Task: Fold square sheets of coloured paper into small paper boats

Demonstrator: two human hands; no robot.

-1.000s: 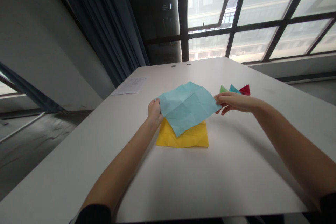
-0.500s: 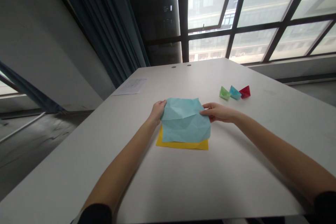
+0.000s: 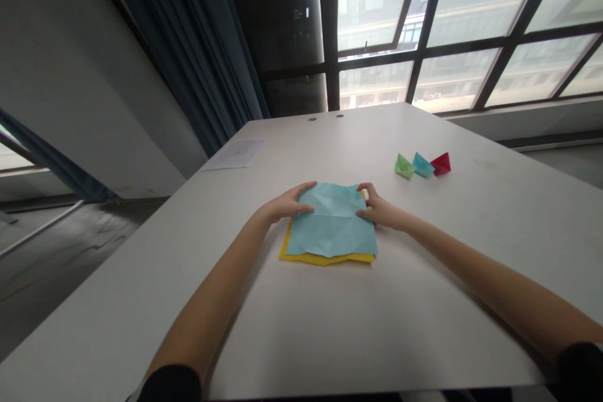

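Observation:
A creased light blue sheet of paper (image 3: 332,226) lies over a yellow sheet of paper (image 3: 325,260) on the white table. Yellow shows along the near edge, at the left side and at the far right corner. My left hand (image 3: 285,204) rests on the far left part of the blue sheet, its thumb and forefinger stretched apart; its other fingers are mostly hidden. At the right edge, my right hand (image 3: 382,208) grips both sheets, with a bent finger at the far corner and the thumb on top.
Three folded paper shapes stand farther back on the right: a green one (image 3: 404,167), a blue one (image 3: 423,166) and a red one (image 3: 441,164). A printed white sheet (image 3: 233,154) lies at the table's left edge. Beyond are a dark curtain (image 3: 188,44) and windows.
The blue sheet has come down flatter onto the yellow one, and the two overlap more closely. My left hand has slid inward over the paper. My right hand's fingers have shifted to the far corner.

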